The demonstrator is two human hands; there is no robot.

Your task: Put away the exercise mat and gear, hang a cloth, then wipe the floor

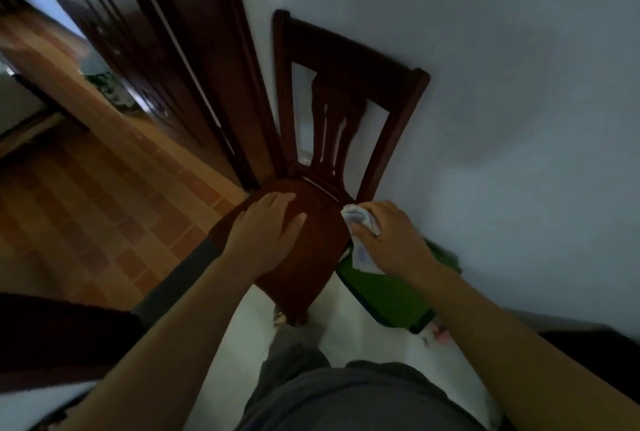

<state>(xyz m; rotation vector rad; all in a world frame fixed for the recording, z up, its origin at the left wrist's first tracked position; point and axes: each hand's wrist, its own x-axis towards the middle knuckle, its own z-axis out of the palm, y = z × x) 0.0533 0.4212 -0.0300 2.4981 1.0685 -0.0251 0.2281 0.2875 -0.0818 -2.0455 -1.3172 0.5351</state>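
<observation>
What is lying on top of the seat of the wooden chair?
Only the left hand lies flat on the chair seat. The right hand holds a white cloth beside its edge. The seat under the palm is hidden.

A chair stands with its back against the wall, a door to its left. The left grip rests on the seat; the right grip, just beside it, holds a cloth above a mat.

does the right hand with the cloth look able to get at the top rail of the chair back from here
Probably yes. The right hand, shut on the white cloth, sits beside the chair seat, just below the backrest. Nothing stands between it and the top rail; the left hand lies flat on the seat, clear of that path.
</observation>
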